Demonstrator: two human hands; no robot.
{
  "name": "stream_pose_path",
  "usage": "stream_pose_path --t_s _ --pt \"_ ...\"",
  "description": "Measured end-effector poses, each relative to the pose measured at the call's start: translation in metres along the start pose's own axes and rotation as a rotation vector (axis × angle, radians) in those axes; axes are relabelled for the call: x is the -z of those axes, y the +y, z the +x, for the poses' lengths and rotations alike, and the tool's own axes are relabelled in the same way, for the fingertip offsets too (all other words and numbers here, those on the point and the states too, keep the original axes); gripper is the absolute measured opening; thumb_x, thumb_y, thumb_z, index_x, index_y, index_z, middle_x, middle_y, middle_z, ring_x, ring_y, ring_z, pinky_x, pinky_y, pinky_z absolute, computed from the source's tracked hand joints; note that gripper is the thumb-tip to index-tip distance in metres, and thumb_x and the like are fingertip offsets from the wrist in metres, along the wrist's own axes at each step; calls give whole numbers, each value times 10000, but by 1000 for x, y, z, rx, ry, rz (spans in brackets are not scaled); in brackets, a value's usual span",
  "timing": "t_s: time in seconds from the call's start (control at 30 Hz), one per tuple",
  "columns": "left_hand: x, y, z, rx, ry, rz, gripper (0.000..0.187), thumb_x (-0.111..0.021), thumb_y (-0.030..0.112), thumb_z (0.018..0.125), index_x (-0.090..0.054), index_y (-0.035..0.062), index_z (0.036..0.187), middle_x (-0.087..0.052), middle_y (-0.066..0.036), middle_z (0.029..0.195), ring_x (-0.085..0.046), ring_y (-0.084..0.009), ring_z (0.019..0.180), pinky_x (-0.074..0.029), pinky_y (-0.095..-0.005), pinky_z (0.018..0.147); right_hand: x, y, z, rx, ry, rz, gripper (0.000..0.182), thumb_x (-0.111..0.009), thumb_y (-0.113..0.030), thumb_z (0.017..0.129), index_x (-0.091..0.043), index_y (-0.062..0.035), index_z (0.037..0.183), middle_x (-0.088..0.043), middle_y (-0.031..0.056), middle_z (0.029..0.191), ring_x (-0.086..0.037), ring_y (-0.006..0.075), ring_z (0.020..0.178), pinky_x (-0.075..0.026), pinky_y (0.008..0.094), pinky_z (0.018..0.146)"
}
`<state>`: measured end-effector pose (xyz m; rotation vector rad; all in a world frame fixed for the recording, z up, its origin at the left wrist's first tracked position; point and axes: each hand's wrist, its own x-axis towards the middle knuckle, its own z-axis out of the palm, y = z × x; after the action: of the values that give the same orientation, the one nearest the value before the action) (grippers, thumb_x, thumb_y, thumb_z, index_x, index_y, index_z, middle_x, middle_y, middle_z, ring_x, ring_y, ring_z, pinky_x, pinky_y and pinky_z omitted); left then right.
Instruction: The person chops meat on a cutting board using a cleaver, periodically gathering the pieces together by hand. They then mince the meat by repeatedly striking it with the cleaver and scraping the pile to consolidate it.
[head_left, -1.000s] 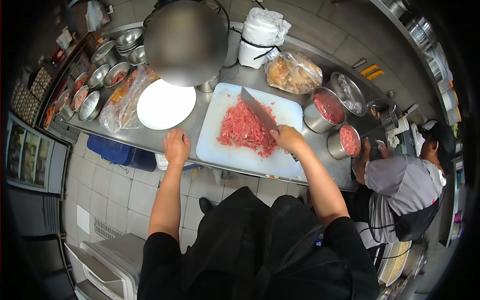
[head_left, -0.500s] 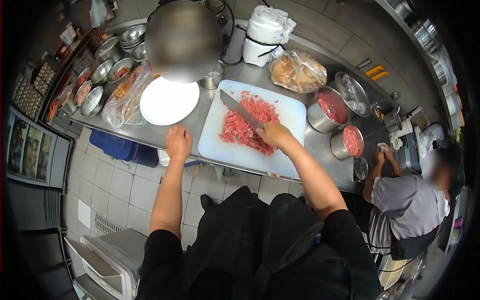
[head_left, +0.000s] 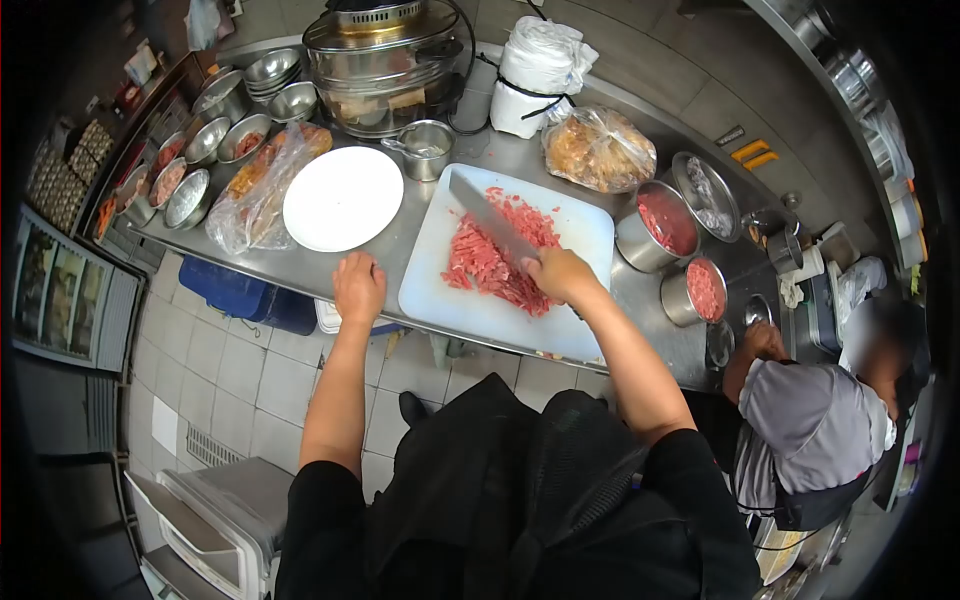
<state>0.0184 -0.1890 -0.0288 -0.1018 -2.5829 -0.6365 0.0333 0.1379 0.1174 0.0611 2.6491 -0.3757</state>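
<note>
Knife [head_left: 494,219] over chopped meat [head_left: 484,263]; right hand [head_left: 562,275]: fingers clamped on it; left hand [head_left: 358,288]: fingers loosely apart.

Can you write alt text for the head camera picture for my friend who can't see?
A right hand holds a big knife over chopped red meat on a white cutting board. The left hand is near a white plate, with a co-worker nearby.

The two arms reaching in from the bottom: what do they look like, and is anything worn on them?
They are a person's arms. The left hand and right hand wear no gloves, and neither wrist shows a watch. Plain black short sleeves end near the elbows. No cables or markings show on either arm.
</note>
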Motion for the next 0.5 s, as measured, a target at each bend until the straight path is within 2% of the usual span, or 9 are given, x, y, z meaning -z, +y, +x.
stream_pose_path --t_s 0.07,0.17,0.2,0.23,0.3,0.37,0.47,0.5 --pt "0 0 -2 18 -11 2 111 -641 89 783 -615 87 891 -608 -84 943 -556 -309 953 -424 -437 822 7 0 -8 30 237 136 461 -478 -392 967 -651 27 1051 -699 236 923 -689 378 854 -526 475 819" --pt "0 1 -2 4 -4 -32 113 -641 90 784 -618 89 895 -607 -81 947 -556 -306 953 -423 -438 819 -21 2 3 -34 244 205 462 -480 -391 967 -650 31 1047 -694 249 916 -682 393 878 -522 481 824" --pt "-1 1 -3 19 -24 -15 114 -640 91 785 -618 89 897 -607 -80 950 -557 -306 954 -423 -435 820 -29 1 8 -68 -1 18 461 -478 -385 969 -649 36 1051 -693 256 913 -682 390 884 -520 482 829" --pt "0 0 0 33 -36 4 115 -639 91 786 -619 89 899 -608 -79 952 -557 -305 955 -424 -432 822 -27 6 12 -66 9 22 461 -478 -385 969 -649 36 1051 -693 256 913 -682 390 884 -520 482 829" --pt "0 0 0 23 -19 0 114 -639 92 786 -619 89 898 -608 -78 953 -557 -304 956 -425 -430 823 -15 13 15 19 6 56 475 -498 -407 961 -652 38 1022 -669 231 690 -671 340 568 -551 431 612" --pt "-1 -1 0 13 -11 -3 112 -638 92 787 -618 89 897 -609 -77 954 -557 -303 957 -426 -428 825 -2 13 11 32 33 8 458 -494 -398 963 -643 27 1041 -674 223 704 -666 314 534 -553 426 613" --pt "-1 -2 -2 23 0 -7 111 -639 93 785 -619 91 894 -611 -74 956 -558 -301 960 -427 -427 830 1 13 1 98 350 181 466 -483 -404 969 -656 26 1017 -677 226 717 -678 317 561 -558 437 630" --pt "-1 -2 -1 14 7 -15 113 -639 93 783 -618 90 894 -611 -73 958 -558 -301 959 -427 -429 829 -10 13 7 97 347 183 466 -483 -404 969 -656 26 1017 -677 226 717 -678 317 561 -558 437 630"
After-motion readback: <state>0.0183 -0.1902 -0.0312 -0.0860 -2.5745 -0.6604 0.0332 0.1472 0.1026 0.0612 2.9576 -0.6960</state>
